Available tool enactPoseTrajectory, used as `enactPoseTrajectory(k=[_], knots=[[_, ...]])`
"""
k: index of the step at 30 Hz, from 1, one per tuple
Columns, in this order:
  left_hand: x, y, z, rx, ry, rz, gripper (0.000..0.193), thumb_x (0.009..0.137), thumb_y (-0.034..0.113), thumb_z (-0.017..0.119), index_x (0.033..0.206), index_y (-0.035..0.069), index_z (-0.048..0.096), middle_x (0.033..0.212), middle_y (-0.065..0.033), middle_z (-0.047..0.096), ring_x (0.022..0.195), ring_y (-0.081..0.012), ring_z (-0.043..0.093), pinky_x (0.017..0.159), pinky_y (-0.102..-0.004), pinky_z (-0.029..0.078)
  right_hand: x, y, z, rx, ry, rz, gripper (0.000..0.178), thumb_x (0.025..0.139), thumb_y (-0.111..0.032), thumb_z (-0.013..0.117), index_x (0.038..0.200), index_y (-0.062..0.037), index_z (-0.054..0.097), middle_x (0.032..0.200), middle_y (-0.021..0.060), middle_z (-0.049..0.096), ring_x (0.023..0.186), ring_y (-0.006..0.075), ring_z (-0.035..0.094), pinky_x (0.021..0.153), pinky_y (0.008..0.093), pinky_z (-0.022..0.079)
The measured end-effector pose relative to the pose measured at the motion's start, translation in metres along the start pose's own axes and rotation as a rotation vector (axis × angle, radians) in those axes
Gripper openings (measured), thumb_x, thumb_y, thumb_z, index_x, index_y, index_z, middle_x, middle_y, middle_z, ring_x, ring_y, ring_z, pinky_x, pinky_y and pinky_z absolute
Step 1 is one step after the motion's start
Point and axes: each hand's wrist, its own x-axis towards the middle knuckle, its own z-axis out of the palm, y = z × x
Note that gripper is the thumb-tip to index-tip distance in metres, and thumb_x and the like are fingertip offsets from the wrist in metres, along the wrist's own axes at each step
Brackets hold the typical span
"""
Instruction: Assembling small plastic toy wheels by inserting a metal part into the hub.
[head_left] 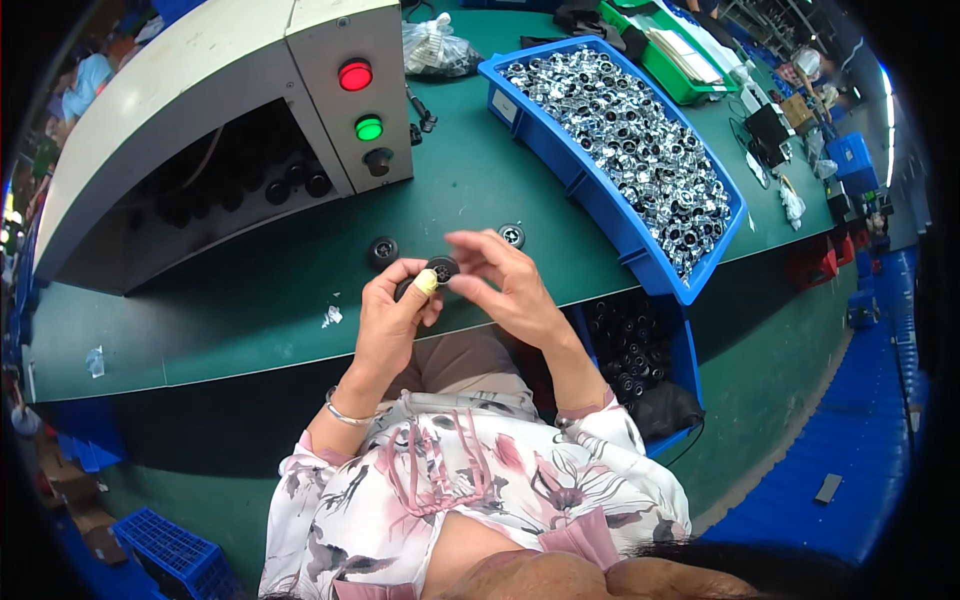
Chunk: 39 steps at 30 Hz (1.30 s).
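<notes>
My left hand (pixel 392 318) and my right hand (pixel 505 285) meet over the front edge of the green table (pixel 250 310). Between them they pinch a small round black part (pixel 441 269) with a shiny centre. The left thumb wears a yellowish finger cot and presses on the part; the right thumb and fingers grip its right side. Two more round black parts lie on the table just beyond the hands, one (pixel 383 250) to the left and one (pixel 512 235) to the right.
A grey machine housing (pixel 200 110) with a red button (pixel 355 75), a green button (pixel 369 128) and a black knob stands at the back left. A blue bin (pixel 560 150) of shiny metal parts sits at the right. A lower blue bin (pixel 685 350) holds black parts.
</notes>
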Motion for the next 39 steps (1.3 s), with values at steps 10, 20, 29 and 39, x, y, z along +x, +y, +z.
enactPoseTrajectory(k=[10,20,29,39], knots=[[-0.010,-0.010,0.019,0.072,-0.026,0.050,0.021,0.100,0.015,0.066,0.108,-0.004,0.064,0.082,-0.0044,0.067,0.067,-0.0067,0.059,0.060,-0.0203,0.048,-0.024,0.021,0.026,0.071,0.287,0.055,0.029,0.106,-0.027,0.056,0.093,-0.0022,0.064,0.075,-0.0021,0.060,0.064,0.0042,0.054,0.056,0.0214,0.045],[-0.013,-0.014,0.020,-0.136,-0.008,0.007,0.021,0.101,0.012,0.063,0.111,-0.007,0.064,0.089,-0.0073,0.067,0.073,-0.0088,0.062,0.062,-0.0216,0.051,-0.027,0.023,0.017,0.333,0.151,0.184,0.023,0.105,-0.020,0.058,0.107,0.0013,0.066,0.090,0.0007,0.067,0.075,0.0052,0.060,0.066,0.0218,0.050],[-0.012,-0.017,0.020,-0.173,0.028,0.019,0.029,0.101,0.010,0.062,0.124,-0.007,0.058,0.101,-0.0076,0.065,0.076,-0.0082,0.063,0.061,-0.0203,0.051,-0.029,0.021,0.018,0.295,0.165,0.182,0.024,0.103,-0.012,0.059,0.120,0.0030,0.067,0.097,0.0031,0.069,0.080,0.0074,0.063,0.069,0.0224,0.053],[-0.011,-0.021,0.028,-0.080,0.104,0.140,0.031,0.102,0.011,0.060,0.130,-0.004,0.059,0.098,-0.0023,0.062,0.074,-0.0049,0.057,0.060,-0.0184,0.046,-0.028,0.025,0.028,0.363,0.185,0.049,0.028,0.100,-0.004,0.060,0.125,0.0078,0.064,0.105,0.0056,0.061,0.085,0.0103,0.063,0.073,0.0234,0.054]])
